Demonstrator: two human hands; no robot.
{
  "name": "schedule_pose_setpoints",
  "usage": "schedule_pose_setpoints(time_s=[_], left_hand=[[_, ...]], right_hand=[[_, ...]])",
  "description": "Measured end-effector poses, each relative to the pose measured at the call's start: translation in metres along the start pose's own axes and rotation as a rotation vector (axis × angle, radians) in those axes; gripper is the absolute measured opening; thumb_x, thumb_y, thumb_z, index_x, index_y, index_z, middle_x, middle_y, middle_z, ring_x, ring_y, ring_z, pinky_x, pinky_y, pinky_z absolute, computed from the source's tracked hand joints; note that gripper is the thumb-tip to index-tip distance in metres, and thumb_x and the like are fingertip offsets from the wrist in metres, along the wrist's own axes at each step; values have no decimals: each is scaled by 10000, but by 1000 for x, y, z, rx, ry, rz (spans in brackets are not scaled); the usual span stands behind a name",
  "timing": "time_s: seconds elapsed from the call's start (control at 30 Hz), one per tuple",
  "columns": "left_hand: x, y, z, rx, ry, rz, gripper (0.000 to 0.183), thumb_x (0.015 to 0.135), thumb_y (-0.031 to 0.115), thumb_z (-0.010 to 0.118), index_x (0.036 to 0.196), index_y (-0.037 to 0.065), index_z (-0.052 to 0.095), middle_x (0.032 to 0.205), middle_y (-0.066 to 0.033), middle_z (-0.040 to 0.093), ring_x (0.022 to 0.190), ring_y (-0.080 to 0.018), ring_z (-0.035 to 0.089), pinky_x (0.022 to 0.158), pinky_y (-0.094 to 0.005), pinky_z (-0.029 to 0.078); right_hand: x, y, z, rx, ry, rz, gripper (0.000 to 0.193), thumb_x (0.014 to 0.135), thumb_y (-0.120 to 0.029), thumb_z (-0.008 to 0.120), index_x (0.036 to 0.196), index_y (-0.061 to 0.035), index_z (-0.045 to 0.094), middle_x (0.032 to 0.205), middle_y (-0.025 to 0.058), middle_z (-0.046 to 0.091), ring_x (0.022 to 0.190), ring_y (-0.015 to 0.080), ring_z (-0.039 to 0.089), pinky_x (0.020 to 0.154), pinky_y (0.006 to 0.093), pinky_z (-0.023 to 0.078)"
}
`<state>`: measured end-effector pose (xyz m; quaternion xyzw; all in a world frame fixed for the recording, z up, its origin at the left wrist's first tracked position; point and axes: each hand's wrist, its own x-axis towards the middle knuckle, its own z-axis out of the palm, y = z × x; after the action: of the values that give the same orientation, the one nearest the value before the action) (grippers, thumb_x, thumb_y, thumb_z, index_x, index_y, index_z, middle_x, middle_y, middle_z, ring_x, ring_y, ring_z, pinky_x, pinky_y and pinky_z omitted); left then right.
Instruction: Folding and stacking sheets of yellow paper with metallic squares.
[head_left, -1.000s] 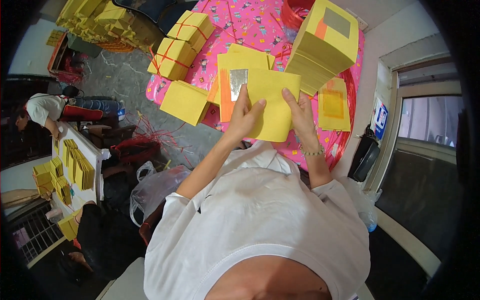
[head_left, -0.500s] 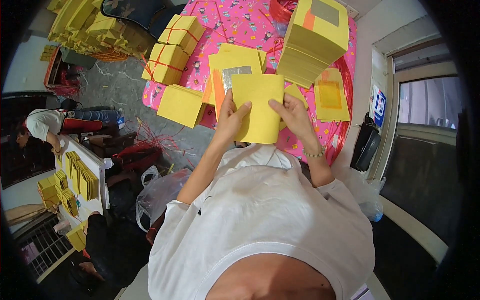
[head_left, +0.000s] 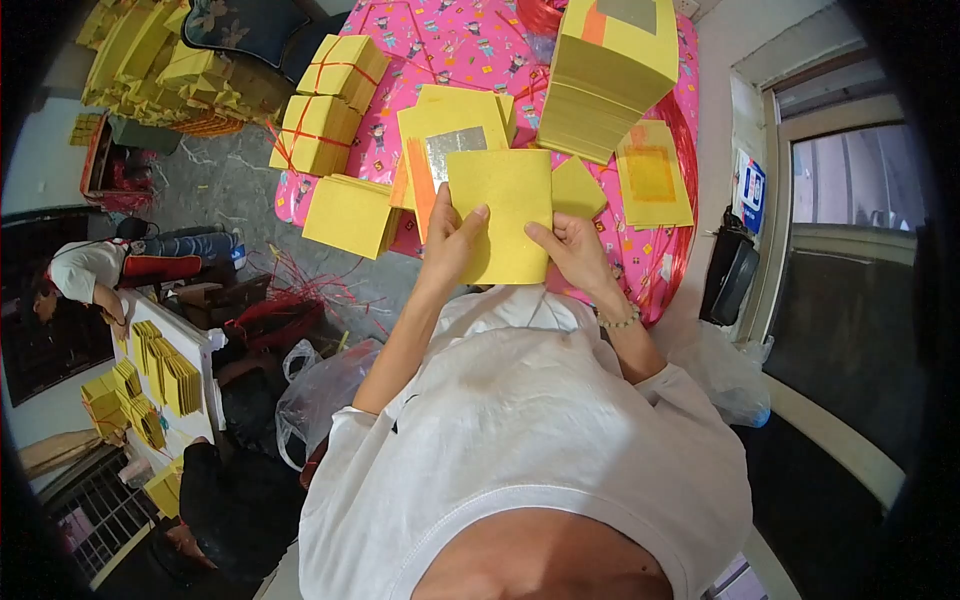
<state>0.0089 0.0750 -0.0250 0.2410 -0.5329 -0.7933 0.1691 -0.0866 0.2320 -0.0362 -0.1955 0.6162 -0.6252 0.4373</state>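
In front of my chest I hold a folded yellow paper upright over the table's near edge. My left hand grips its left side, thumb on the near face and fingers mostly behind. My right hand pinches the lower right edge, its thumb on the face and the other fingers curled. Behind the held paper lie loose yellow sheets, one with a silver patch and an orange strip. A small yellow piece rests just beyond my right hand.
On the pink patterned table stand a tall yellow paper stack, red-tied bundles, a low stack and sheets with an orange square. A plastic bag is left of me; two people work at a white table.
My right hand has slid down the paper's right edge to near its lower corner. My left hand keeps its hold. The whole view has shifted slightly.
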Motion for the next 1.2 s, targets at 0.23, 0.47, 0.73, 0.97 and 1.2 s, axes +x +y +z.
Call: schedule_pose_setpoints(time_s=[0.23,0.47,0.73,0.97,1.2], left_hand=[[4,-1,-2,9,74,64,401,892,17,521,1263,22,369,1162,-103,546,1051,-160,543,864,-291,449],[1,-2,-3,43,177,102,403,899,49,538,1267,34,375,1132,-91,562,1012,-143,548,849,-281,446],[-5,-11,-5,322,-257,41,334,902,56,532,1204,10,397,1065,-76,551,982,-121,508,840,-273,421],[9,-15,15,217,-271,-5,332,901,50,532,1202,8,398,1066,-74,545,983,-125,509,845,-265,417],[17,-12,17,533,-198,119,426,885,133,587,1260,31,414,1089,-113,547,966,-172,555,795,-299,473]], right_hand=[[-4,0,0,1,-35,24,241,904,-108,581,1093,40,602,984,61,660,866,86,605,765,227,493],[-3,9,-5,-5,-67,61,221,903,-106,580,1079,26,601,977,53,657,827,75,613,699,211,506],[11,-2,-27,105,234,-123,218,911,-153,582,1009,39,611,864,42,656,758,65,599,674,199,483],[-1,2,-22,298,234,-131,248,916,-136,567,1121,3,559,963,30,640,827,64,595,681,206,482],[2,59,-69,342,453,-113,292,921,-112,543,1193,-16,494,1078,52,607,908,100,596,745,240,491]])
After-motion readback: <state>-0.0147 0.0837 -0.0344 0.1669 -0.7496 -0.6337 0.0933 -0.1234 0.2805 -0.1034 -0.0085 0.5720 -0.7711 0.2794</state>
